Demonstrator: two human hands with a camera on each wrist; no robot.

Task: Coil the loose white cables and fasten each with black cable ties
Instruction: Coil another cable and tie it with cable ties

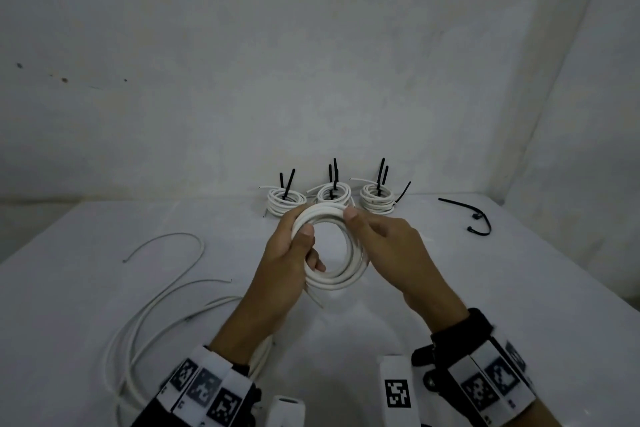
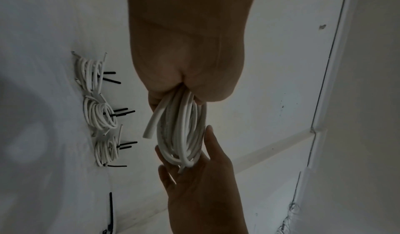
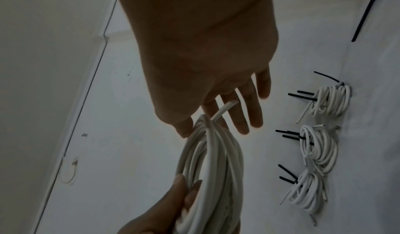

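A coil of white cable (image 1: 329, 246) hangs above the middle of the table, with no tie on it. My left hand (image 1: 301, 243) grips its left side, thumb through the loop and fingers curled round the strands (image 2: 181, 135). My right hand (image 1: 360, 229) pinches the top right of the coil between thumb and nearly straight fingers (image 3: 238, 114). A cut cable end (image 3: 227, 107) sticks out between those fingers. Two loose black cable ties (image 1: 478, 218) lie on the table at the right, beyond my right hand.
Three tied coils (image 1: 285, 201) (image 1: 333, 194) (image 1: 377, 199) stand in a row by the back wall, black tie tails upright. Loose white cables (image 1: 156, 305) sprawl over the table's left front. The white table (image 1: 450, 270) meets walls at the back and right.
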